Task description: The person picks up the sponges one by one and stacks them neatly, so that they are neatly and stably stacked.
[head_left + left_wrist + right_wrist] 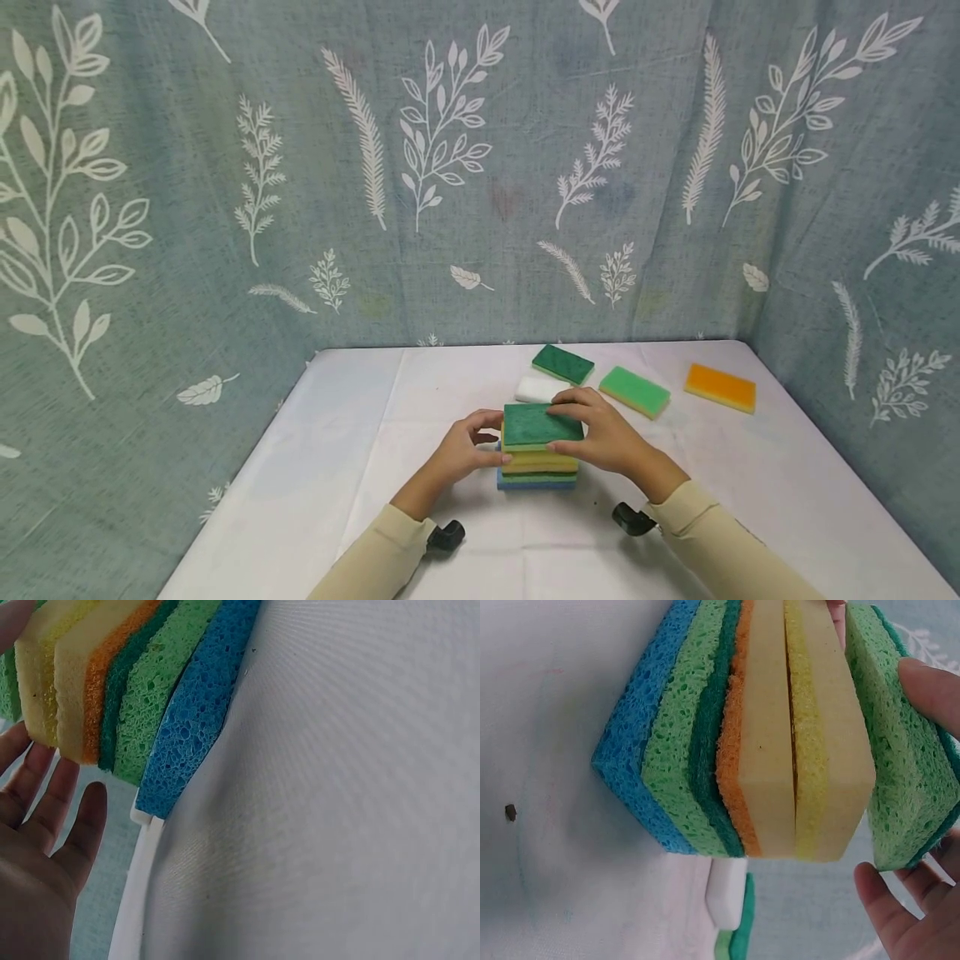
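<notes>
A stack of sponges stands on the white table. At its bottom lies a blue sponge [195, 727], under a light green sponge with a dark green scouring layer [682, 735]. Over them come an orange-and-cream sponge [761, 780] and a yellow-and-cream sponge [832, 750]. My right hand [603, 432] pinches the top green sponge [528, 425] between thumb and fingers. That sponge sits slightly tilted, with a narrow gap below it in the right wrist view. My left hand [467, 447] is at the stack's left side, fingers loosely extended, fingertips touching the cream sponges' edges.
Behind the stack lie a white block [536, 389] and a dark green sponge [562, 364]. Farther right are a light green sponge [633, 392] and an orange sponge [720, 387]. A patterned curtain [450, 250] surrounds the white table [360, 467].
</notes>
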Motion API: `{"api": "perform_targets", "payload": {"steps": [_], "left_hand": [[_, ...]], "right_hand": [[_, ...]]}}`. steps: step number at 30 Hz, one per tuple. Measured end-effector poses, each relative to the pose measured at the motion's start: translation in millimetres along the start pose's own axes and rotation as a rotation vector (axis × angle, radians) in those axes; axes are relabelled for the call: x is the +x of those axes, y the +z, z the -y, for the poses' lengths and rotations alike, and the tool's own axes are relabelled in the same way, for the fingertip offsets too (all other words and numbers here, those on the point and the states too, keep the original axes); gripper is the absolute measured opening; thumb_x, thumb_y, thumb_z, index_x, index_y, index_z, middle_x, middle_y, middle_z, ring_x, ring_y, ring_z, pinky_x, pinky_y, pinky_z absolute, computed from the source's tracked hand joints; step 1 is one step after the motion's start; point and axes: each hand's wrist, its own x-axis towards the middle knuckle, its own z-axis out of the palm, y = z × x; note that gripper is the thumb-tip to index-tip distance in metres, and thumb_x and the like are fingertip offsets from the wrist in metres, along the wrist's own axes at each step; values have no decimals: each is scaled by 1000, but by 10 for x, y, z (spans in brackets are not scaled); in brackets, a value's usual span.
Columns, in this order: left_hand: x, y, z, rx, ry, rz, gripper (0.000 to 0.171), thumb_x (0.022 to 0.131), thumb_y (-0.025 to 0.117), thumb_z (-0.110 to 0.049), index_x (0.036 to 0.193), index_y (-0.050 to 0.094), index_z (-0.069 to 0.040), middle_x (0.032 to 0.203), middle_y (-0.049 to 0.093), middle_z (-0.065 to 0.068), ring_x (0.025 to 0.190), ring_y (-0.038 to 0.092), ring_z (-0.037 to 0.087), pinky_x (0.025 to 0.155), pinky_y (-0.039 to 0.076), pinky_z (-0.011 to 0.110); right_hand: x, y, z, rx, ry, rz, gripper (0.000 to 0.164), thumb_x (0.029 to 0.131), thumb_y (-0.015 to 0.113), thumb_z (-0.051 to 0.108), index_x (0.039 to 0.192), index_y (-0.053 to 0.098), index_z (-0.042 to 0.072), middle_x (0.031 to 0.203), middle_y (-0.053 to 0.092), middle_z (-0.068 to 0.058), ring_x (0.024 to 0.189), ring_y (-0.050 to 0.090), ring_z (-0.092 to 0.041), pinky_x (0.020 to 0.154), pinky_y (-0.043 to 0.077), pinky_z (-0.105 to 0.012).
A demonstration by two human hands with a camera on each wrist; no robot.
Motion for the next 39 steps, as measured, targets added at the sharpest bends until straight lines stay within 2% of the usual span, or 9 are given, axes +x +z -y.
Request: {"api": "perform_targets", "payload": {"steps": [8,14,20,29,39], "left_hand": [[2,0,10,-3,3,3,66,74,84,-6,132,55,3,118,61,11,112,56,26,99,45,50],[13,-7,-8,-25,11,7,67,74,84,-6,133,54,3,119,60,14,114,55,31,100,41,56],[-3,-9,-7,-5,-3,14,68,75,84,-9,134,53,2,119,60,13,114,55,30,100,43,53],[-19,-15,27,-23,23,29,66,76,83,-7,134,53,3,121,58,16,116,53,33,100,41,56],[-23,-10,39,-37,17,30,67,74,84,-5,134,53,3,121,59,16,116,54,32,100,42,53]], "right_hand": [[2,16,18,-4,30,25,56,81,76,49,124,67,15,130,53,3,123,46,-21,98,43,-48],[21,-9,46,1,45,29,55,80,77,47,123,67,16,130,53,2,124,45,-21,101,41,-49],[24,1,47,-8,40,51,55,81,75,49,124,67,15,130,53,3,124,46,-22,100,42,-49],[18,7,49,-28,43,74,58,81,73,54,124,66,16,131,53,2,125,45,-22,101,41,-49],[8,23,34,-24,43,89,59,82,71,56,125,66,16,131,52,2,125,45,-22,101,41,-49]]}}
